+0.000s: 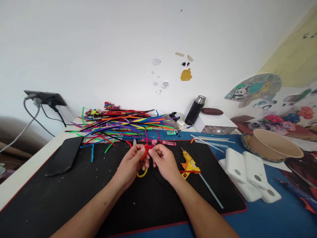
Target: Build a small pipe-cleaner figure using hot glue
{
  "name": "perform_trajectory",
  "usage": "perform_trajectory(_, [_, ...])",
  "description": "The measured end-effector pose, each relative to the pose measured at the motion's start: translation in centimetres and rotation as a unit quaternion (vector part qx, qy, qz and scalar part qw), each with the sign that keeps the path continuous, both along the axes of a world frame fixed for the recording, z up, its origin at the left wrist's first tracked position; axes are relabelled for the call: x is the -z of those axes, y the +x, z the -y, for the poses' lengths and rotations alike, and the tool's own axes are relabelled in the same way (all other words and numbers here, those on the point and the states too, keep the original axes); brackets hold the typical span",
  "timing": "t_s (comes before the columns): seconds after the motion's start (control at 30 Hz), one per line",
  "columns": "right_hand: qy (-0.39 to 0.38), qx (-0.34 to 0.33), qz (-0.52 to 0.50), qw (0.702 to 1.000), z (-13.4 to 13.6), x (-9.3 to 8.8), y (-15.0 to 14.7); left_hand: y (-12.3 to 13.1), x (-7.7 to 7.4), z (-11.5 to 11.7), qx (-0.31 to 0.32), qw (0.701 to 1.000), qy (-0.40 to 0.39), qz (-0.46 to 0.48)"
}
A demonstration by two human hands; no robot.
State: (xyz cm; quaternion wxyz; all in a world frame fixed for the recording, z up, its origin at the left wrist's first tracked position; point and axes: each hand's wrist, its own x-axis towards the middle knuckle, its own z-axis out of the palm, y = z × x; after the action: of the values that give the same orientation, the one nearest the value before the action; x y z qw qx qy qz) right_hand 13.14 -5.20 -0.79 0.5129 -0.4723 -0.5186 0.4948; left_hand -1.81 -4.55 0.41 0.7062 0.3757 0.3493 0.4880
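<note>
Near the middle of the black mat point(106, 205), my left hand point(133, 160) and my right hand point(163, 160) meet fingertip to fingertip. Both pinch a small red fuzzy piece point(147, 147) between thumb and fingers. Its exact shape is partly covered by the fingers. A yellow curved pipe cleaner point(142, 174) shows just below my left hand. Behind the hands lie a pink coil point(154, 142) and a pink-red item point(169, 143). The yellow glue gun point(190, 162), with a clear glue stick point(211, 191), rests right of my right hand.
Colourful pipe cleaners point(123, 124) are heaped at the back. A black phone point(64, 156) lies left. At the back right stands a black bottle point(195, 110) by a white box point(214, 124). White devices point(255, 172) and a beige bowl point(277, 145) are on the right.
</note>
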Motion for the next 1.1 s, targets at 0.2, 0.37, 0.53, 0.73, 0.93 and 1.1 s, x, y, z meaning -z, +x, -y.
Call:
perform_trajectory(0.2, [0.009,-0.002,-0.01,1.0,0.1,0.1,0.0,0.2,-0.4,0.3,0.022,0.999,-0.031,0.023])
perform_trajectory(0.37, [0.008,-0.011,-0.018,1.0,0.2,0.0,-0.1,0.2,-0.6,0.5,0.028,0.999,-0.019,0.019])
perform_trajectory(0.53, [-0.012,-0.037,-0.061,0.997,0.2,-0.4,-0.2,0.0,-1.0,0.6,0.067,0.997,-0.027,0.034])
perform_trajectory(0.73, [-0.022,-0.039,-0.076,0.996,-0.1,-0.1,0.0,0.0,-0.5,0.5,0.055,0.998,-0.02,0.006])
perform_trajectory(0.93, [-0.019,-0.028,-0.07,0.997,-0.3,-0.1,0.3,-0.2,-0.8,0.3,0.036,0.999,-0.033,0.016])
perform_trajectory(1.1, [-0.027,-0.032,-0.07,0.997,-0.3,-0.3,0.4,-0.2,-1.3,0.5,0.029,0.999,-0.026,0.008])
